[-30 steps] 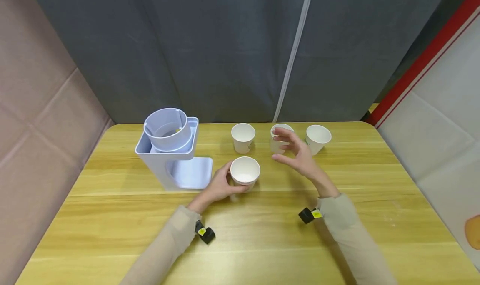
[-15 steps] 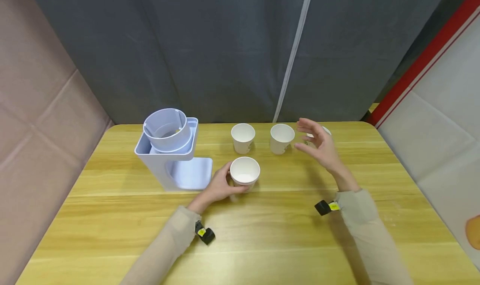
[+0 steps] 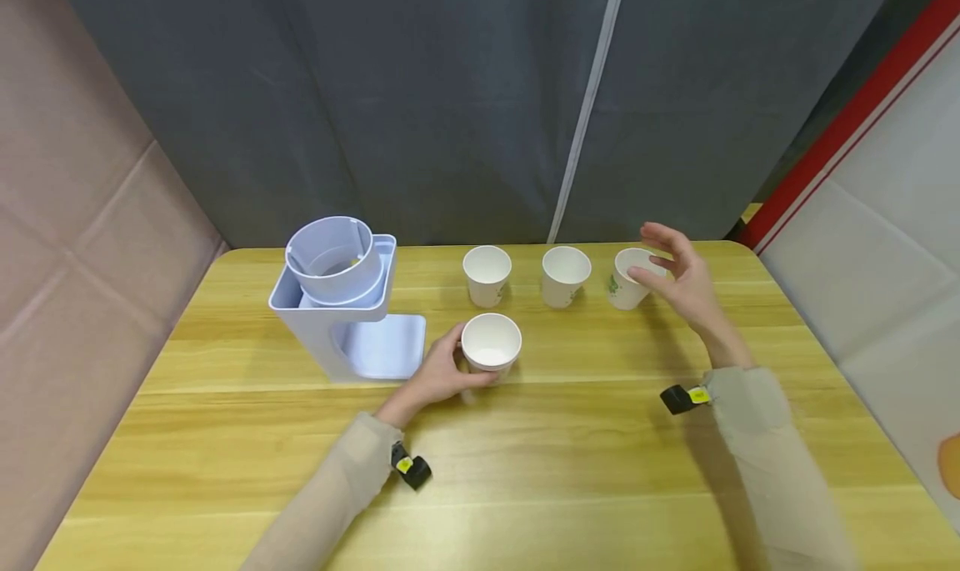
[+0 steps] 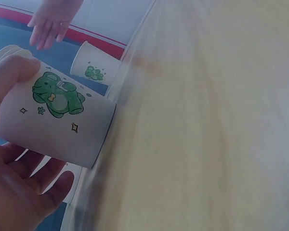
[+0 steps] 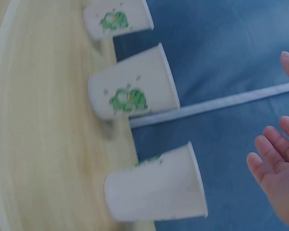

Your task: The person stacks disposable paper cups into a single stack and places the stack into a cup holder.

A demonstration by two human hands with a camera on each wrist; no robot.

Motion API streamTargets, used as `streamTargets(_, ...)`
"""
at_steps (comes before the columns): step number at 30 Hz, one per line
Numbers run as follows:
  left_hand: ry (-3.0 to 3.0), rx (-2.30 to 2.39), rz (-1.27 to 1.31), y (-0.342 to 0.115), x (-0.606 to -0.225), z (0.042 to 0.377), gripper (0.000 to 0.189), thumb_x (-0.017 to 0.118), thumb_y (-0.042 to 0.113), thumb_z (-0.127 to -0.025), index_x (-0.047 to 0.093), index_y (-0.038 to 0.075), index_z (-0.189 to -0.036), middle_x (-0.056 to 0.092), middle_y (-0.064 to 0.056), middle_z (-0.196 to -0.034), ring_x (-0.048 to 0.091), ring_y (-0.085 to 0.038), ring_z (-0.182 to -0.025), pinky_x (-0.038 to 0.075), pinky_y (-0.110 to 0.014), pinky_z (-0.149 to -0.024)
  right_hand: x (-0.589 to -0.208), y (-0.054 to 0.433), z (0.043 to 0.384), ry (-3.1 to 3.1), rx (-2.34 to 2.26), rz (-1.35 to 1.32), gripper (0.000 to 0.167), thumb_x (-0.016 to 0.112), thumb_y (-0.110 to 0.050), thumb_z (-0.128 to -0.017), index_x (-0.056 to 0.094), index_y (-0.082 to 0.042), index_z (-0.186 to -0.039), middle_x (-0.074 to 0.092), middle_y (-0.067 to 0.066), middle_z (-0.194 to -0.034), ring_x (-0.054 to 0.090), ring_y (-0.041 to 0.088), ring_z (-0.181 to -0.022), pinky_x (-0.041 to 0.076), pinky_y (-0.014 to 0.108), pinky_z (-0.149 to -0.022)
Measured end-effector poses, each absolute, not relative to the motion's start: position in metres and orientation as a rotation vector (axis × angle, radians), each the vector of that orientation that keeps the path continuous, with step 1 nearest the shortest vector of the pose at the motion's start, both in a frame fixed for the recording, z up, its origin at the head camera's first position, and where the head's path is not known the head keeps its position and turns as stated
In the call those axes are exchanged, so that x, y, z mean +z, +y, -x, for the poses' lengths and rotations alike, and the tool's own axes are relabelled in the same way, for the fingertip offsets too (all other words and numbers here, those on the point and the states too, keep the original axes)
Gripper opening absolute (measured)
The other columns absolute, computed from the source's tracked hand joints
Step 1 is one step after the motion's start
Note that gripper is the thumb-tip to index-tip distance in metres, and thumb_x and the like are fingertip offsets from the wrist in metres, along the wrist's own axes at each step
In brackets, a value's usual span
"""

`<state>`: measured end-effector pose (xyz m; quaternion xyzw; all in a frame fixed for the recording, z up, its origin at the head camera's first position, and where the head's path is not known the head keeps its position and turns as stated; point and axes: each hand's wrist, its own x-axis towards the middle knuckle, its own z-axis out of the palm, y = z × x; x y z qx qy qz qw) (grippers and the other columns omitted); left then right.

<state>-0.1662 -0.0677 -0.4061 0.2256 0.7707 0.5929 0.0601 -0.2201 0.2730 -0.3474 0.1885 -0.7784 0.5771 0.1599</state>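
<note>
My left hand (image 3: 442,371) grips a small stack of nested white paper cups (image 3: 491,343), upright on the table. The left wrist view shows extra rims at its top and a green bear printed on the outer cup (image 4: 58,110). Three single paper cups stand in a row behind: a left cup (image 3: 487,276), a middle cup (image 3: 566,277) and a right cup (image 3: 624,277). Above and beside the right cup is my right hand (image 3: 686,283), its fingers spread and holding nothing. In the right wrist view that hand (image 5: 279,168) appears apart from the nearest cup (image 5: 156,185).
A pale blue-white dispenser-like stand (image 3: 318,338) with a round cylinder (image 3: 333,258) on top is left of the cups. Its flat base tray (image 3: 386,346) reaches toward my left hand. A grey curtain (image 3: 450,137) hangs behind the wooden table (image 3: 525,488).
My right hand has moved rightward, from over the middle cup to the right cup, uncovering the middle one. My left hand and its stack of cups have stayed put.
</note>
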Motion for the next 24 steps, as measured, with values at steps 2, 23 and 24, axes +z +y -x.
streamTargets(2, 2.328, 1.799, -0.685, -0.067, -0.406, 0.167, 0.069, 0.077, -0.005, -0.069, 0.044, -0.012, -0.128, 0.054, -0.027, -0.121, 0.052, -0.037, -0.112, 0.040, -0.043, -0.098, -0.349, 0.279, 0.223, -2.250, 1.620, -0.515, 0.058, 0.063, 0.012, -0.080, 0.043, 0.005, -0.134, 0.050, -0.004, -0.128, 0.044, 0.019, -0.119, 0.037, 0.025, -0.092)
streamTargets(23, 2.319, 1.800, -0.668, -0.066, -0.406, 0.166, 0.070, 0.077, -0.006, -0.068, 0.043, -0.013, -0.128, 0.053, -0.028, -0.122, 0.051, -0.038, -0.114, 0.038, -0.044, -0.101, -0.374, 0.317, 0.245, -2.467, 1.615, -0.395, 0.074, 0.068, 0.001, -0.081, 0.029, 0.001, -0.143, 0.033, 0.018, -0.145, 0.026, 0.033, -0.134, 0.022, 0.054, -0.107)
streamTargets(24, 2.321, 1.800, -0.670, -0.066, -0.406, 0.166, 0.069, 0.077, -0.005, -0.069, 0.043, -0.013, -0.128, 0.053, -0.028, -0.122, 0.051, -0.038, -0.114, 0.039, -0.044, -0.100, -0.376, 0.318, 0.247, -2.478, 1.617, -0.387, 0.074, 0.068, 0.001, -0.081, 0.029, 0.001, -0.144, 0.032, 0.019, -0.146, 0.026, 0.034, -0.134, 0.021, 0.055, -0.107)
